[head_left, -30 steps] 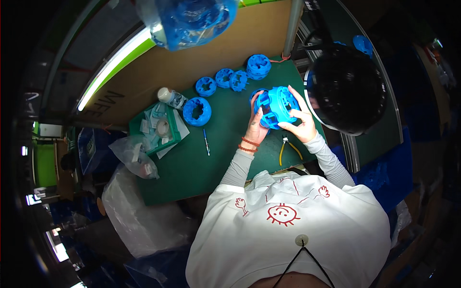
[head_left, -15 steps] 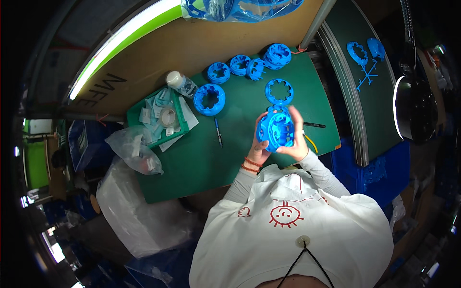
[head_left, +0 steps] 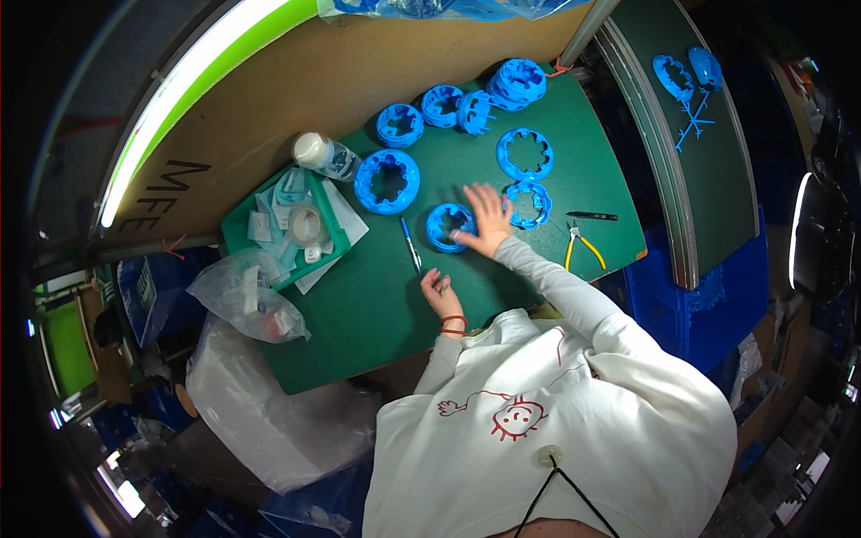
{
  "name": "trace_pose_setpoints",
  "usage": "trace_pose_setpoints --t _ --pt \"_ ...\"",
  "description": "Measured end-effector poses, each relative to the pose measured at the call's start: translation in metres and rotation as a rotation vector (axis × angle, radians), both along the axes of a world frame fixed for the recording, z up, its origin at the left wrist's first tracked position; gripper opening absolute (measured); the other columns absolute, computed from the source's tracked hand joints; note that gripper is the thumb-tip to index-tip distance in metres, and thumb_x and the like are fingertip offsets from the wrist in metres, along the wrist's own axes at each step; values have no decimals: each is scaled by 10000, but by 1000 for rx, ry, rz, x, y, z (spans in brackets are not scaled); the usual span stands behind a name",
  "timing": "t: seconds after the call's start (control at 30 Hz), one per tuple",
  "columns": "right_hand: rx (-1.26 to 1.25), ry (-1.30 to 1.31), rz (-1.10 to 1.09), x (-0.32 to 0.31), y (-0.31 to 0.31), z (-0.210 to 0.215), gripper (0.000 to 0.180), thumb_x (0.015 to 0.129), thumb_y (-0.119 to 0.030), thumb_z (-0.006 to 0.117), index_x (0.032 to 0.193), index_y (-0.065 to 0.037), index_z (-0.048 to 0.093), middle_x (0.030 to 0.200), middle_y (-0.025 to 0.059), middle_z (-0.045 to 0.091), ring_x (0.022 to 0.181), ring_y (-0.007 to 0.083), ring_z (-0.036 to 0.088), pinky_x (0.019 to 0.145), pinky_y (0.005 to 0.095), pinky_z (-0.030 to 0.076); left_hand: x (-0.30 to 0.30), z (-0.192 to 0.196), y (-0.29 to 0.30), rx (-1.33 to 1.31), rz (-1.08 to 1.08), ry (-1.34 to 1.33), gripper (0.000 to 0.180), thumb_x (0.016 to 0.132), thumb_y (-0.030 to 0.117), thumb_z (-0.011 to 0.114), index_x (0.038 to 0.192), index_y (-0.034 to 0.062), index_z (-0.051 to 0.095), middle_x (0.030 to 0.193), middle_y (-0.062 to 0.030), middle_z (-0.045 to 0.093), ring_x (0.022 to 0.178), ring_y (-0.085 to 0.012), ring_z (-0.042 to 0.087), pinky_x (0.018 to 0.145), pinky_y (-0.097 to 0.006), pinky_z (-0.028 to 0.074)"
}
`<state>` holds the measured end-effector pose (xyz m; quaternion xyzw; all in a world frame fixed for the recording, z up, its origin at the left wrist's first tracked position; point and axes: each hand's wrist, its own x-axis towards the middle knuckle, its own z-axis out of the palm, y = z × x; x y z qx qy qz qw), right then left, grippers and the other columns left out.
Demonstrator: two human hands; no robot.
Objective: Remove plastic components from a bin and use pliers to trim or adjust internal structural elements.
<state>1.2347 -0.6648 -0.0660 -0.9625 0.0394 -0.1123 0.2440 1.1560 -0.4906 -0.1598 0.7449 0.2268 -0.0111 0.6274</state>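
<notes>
The small blue ring [head_left: 435, 233] is lying on the green table [head_left: 359, 327], just left of the person's right hand [head_left: 487, 221]; being round, it is offering no long axis, so side is mattering more than angle here. The right hand is the nearer of the 2: its thumb is pointing left and overlapping the ring's right edge in this view, while its fingers are fanning toward the table's far side. That grip is standing wide, with nothing showing inside it, though the picture is leaving unclear whether the thumb is touching the rim. On the opposite side, the outer fingers are lying right beside a scalloped blue ring [head_left: 545, 206], so the hand is sitting between these 2 pieces. The left hand [head_left: 439, 294] is resting closer to the person's body, apart from the small ring, with its fingers half curled near the lower end of a pen [head_left: 410, 244]; there is no telling whether they are pinching anything. The pen's long axis is running roughly away from the person, left of the small ring. A wider blue ring [head_left: 505, 154] is lying beyond the scalloped 1, and yellow-handled cutters [head_left: 593, 254] are lying to the right, apart from both hands.
</notes>
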Motion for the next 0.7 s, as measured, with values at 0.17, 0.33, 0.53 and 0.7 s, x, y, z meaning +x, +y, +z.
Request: trace_pose_setpoints --t 0.17,0.33,0.53,0.7 --pt "244 444 -942 -33 -119 -49 621 656 -219 711 1200 -127 427 1198 176 432 1092 361 447 923 467 375 15 76 -72 -59 -273 -228 262 759 64 595 1017 74 550 949 -44 537 771 -129 523 646 -235 398" --pt "440 325 -513 -58 -133 -68 358 779 -82 592 1115 -54 471 814 167 622 711 310 621 650 392 507 34 86 -119 -468 -372 335 500 831 436 587 1199 125 453 1150 -95 503 992 -224 538 768 -383 484" --pt "435 749 435 6 -105 93 430 742 -196 671 1128 -34 571 1052 169 591 941 234 588 839 362 466 50 91 -77 -1743 -403 513 834 738 596 593 1408 257 230 1443 -144 220 1256 -395 341 836 -527 475" --pt "35 76 36 150 -117 65 858 616 -293 765 1343 -121 344 1358 213 331 1231 365 336 1018 411 310 59 96 -47 -1616 -519 312 869 737 598 597 1426 288 168 1467 -165 162 1262 -388 339 857 -483 470"
